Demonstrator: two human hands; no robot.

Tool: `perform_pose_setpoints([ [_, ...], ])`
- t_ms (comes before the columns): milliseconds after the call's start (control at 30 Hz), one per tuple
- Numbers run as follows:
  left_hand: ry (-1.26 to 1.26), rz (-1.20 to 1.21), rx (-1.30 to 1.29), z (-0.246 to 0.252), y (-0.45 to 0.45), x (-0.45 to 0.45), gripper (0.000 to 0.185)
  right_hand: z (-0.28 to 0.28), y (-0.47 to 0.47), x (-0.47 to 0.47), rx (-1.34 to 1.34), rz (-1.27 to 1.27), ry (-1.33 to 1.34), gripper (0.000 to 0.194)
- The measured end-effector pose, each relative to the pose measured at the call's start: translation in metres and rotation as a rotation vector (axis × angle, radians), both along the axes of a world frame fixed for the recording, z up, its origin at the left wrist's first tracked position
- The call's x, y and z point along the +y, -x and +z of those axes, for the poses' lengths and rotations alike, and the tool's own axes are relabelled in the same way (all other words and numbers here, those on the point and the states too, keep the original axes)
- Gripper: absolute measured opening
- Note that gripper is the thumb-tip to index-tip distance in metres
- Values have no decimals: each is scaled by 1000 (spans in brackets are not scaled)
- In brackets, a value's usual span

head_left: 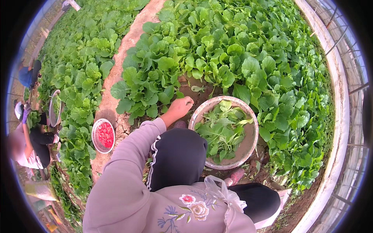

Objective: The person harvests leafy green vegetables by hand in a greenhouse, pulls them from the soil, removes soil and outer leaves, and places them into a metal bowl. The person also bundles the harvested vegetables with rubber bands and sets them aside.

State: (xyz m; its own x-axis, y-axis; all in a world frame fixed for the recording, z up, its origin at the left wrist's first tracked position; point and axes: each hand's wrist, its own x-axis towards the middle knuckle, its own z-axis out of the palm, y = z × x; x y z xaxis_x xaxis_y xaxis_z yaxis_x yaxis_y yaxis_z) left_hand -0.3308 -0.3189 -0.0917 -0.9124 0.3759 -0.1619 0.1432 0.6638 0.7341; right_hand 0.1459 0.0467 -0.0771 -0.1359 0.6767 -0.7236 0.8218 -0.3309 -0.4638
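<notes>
My left hand (181, 106) reaches over bare soil, between the leafy green plants (157, 72) and a round basin. Its fingers are curled, and whether anything is between them cannot be made out. The wide basin (254, 139) stands on the soil in front of my knees, its rim stained. Loose picked leaves (221, 131) lie in it, mostly on its left side. My right hand is out of view. A pale detached leaf (197, 88) lies on the soil just beyond the basin.
A white bowl of red pieces (93, 139) stands beside the dirt path (112, 84). At the far left a person (29, 142) with a purple glove sits near another basin (52, 112); someone in blue (25, 76) is farther up. A pale curved border (344, 96) edges the bed at right.
</notes>
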Motion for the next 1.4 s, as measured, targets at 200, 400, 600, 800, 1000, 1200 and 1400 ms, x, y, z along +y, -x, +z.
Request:
perform_pose_setpoints([
  [200, 430, -136, 323, -88, 57, 31, 22, 109, -2, 58, 94, -146, -248, 38],
  [400, 1054, -197, 400, -131, 92, -1, 26, 240, 132, 33, 323, 146, -542, 42],
  [600, 1173, -431, 188, -132, 114, 0, 22, 226, 211, -11, 299, 742, -431, 46],
  [800, 1139, -336, 70, -112, 107, 1, 22, 212, 228, -27, 199, 1072, -570, 33],
  [1000, 1421, -566, 442, -103, 55, -21, 23, 219, 224, -28, 194, 1095, -525, 32],
  [1200, 1329, -576, 213, -128, 48, -52, 21, 227, 227, -31, 193, 1150, -475, 36],
  [1400, 1319, -519, 122, -132, 54, -56, 22, 226, 225, -28, 190, 1144, -456, 39],
])
